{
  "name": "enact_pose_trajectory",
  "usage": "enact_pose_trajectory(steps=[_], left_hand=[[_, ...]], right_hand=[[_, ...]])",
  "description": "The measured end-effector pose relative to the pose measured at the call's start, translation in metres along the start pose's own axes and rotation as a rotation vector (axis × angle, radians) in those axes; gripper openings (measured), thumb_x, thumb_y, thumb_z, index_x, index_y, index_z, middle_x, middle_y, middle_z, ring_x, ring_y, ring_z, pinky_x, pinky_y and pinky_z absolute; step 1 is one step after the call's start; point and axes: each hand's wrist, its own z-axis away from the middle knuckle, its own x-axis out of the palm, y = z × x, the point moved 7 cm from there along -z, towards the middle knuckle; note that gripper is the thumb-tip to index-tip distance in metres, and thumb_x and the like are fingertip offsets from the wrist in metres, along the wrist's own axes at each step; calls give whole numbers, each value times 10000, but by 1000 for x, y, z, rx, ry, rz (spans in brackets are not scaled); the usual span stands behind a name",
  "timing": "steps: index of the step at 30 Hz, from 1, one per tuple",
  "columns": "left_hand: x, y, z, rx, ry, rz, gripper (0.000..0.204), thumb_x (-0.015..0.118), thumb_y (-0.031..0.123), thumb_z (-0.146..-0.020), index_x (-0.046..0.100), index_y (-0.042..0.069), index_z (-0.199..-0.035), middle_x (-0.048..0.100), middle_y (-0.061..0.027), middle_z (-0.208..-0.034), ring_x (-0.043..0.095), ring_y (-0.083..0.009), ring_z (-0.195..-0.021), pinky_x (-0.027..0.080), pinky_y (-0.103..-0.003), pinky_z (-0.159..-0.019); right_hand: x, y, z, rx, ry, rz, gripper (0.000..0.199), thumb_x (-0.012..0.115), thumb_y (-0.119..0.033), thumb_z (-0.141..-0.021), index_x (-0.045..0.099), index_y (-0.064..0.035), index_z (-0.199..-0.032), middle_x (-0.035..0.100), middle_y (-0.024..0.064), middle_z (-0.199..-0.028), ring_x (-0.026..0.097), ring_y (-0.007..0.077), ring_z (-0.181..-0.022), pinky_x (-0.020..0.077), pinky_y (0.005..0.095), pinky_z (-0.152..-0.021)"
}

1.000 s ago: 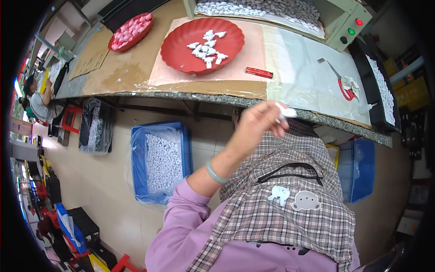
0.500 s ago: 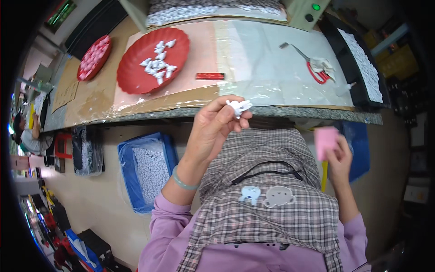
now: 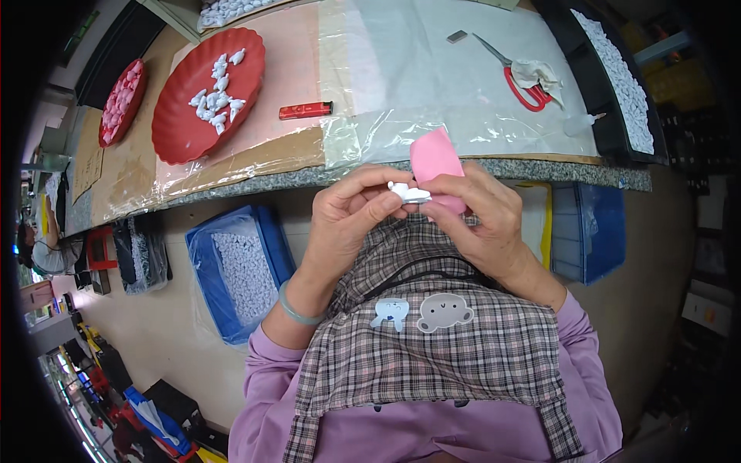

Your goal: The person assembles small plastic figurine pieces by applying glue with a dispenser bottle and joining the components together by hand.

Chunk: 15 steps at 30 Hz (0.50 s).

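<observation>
**Two hands held a small white part and a pink pad above a checked apron**

The fingers of the left hand (image 3: 351,220) were curled closed around one end of a small white moulded plastic part (image 3: 409,193), thumb and forefinger pinching it. The right hand (image 3: 478,216) met it from the other side, its fingers closed on a flat pink rectangular pad (image 3: 434,158) that stood up between thumb and fingers and touched the white part. Both hands were close together, just below the table edge and over the person's lap.

A pale green bangle (image 3: 297,309) circled the left wrist. Lilac sleeves (image 3: 270,386) covered both forearms, and a brown-and-grey checked apron (image 3: 432,347) with two small cartoon patches lay under the hands.

Beyond the hands ran a stone-edged worktable (image 3: 255,181) covered with cardboard and clear plastic sheet. On it, to the left, stood a large red scalloped plastic dish (image 3: 181,127) holding a scatter of similar white parts, and further left a smaller red dish (image 3: 121,100) filled with pink pieces. A red lighter-shaped bar (image 3: 306,110) lay near the big dish. To the right lay red-handled scissors (image 3: 513,69) beside a crumpled white cloth (image 3: 540,73), and a black tray (image 3: 617,69) of white pieces lined the right edge.

On the floor to the left sat a blue plastic crate (image 3: 266,239) lined with a bag of white parts; another blue crate (image 3: 590,231) stood to the right.
</observation>
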Motion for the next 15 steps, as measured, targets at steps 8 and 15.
enact_pose_trajectory(steps=[8,15], left_hand=[[-4,1,-8,59,2,-173,232,662,49,-831,650,-46,-1043,613,-117,-955,636,-166,-832,553,-239,-719],[-2,9,-11,47,-2,-290,214,629,-12,-831,648,-49,-1041,612,-120,-954,635,-174,-846,555,-249,-729]], right_hand=[[8,13,4,6,-27,61,196,748,-11,-701,649,-27,-870,543,53,-634,545,146,-526,396,269,-453],[12,21,2,47,-34,-27,175,745,-14,-715,649,-25,-860,535,56,-626,539,146,-502,401,275,-442]])
